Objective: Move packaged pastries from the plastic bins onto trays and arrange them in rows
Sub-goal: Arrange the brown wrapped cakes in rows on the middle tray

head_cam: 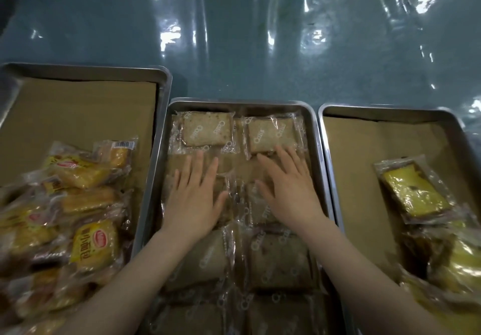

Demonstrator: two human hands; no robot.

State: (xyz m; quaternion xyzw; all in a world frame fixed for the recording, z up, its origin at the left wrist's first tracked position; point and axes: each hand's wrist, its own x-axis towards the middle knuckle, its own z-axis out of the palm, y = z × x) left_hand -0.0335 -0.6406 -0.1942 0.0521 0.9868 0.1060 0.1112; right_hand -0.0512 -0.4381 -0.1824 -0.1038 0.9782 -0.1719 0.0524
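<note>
Left hand (194,199) and right hand (289,191) flat on wrapped pastries (207,129) in middle tray (242,101), fingers (199,164) straight, spread wide, gripping nothing. Two-column rows there. Yellow packs (86,204) heaped in left tray (166,79); more in right tray (322,115). All on desk (260,48).

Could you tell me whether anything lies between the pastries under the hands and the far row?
Nothing visible does: only bare paper liner separates the pastries under the left hand and right hand from the far row on the middle tray.
</note>
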